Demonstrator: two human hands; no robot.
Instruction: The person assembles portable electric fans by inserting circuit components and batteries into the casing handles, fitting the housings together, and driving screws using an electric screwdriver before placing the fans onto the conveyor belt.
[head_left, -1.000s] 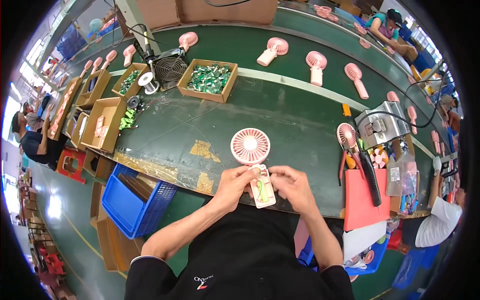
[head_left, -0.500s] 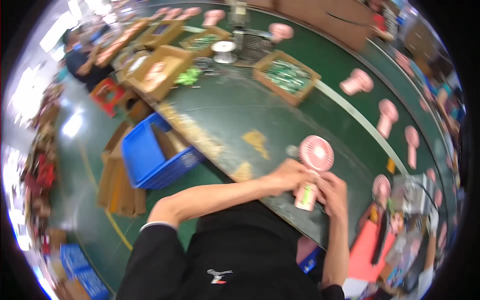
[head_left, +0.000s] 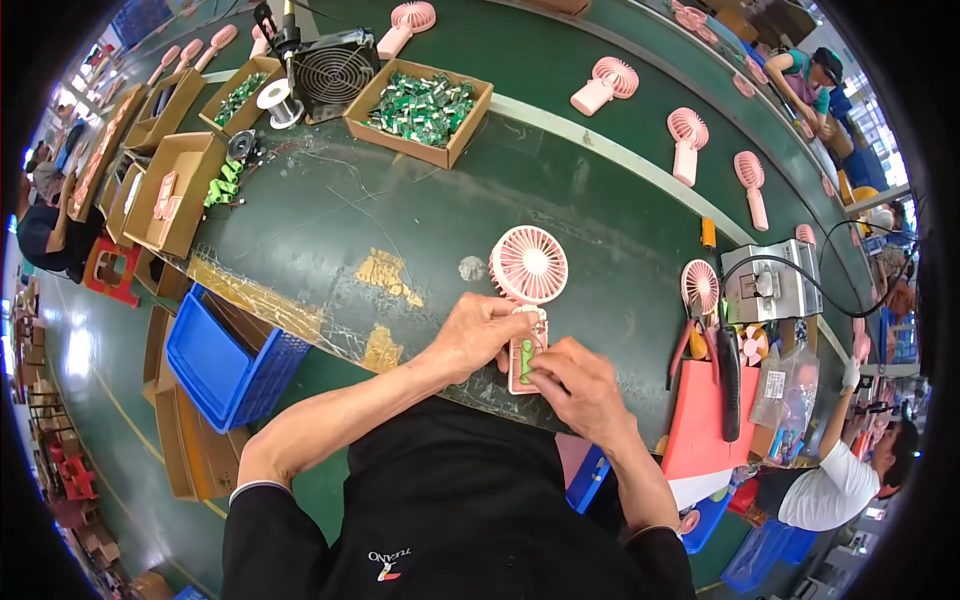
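A pink handheld fan (head_left: 530, 265) lies over the near part of the green bench, its round grille pointing away from me. Its handle is opened up, and a green battery (head_left: 526, 362) shows inside the cavity. My left hand (head_left: 474, 335) is closed around the handle's upper end, just below the grille, with the thumb near the small parts there. At the handle's lower right, my right hand (head_left: 588, 392) has its fingers curled in against the handle edge and the battery. Its fingertips are partly hidden.
A carton of green circuit boards (head_left: 420, 110), a solder spool (head_left: 280, 105) and a black fan unit (head_left: 335, 75) stand at the back. Loose green batteries (head_left: 225, 185) lie left. Pliers (head_left: 695, 345) and a metal box (head_left: 770, 285) are right. Pink fans (head_left: 686, 145) line the belt.
The view has shifted, so the bench and its things sit differently in the picture. My right hand has gone from beside the fan's neck to the lower handle. My left hand still holds the fan.
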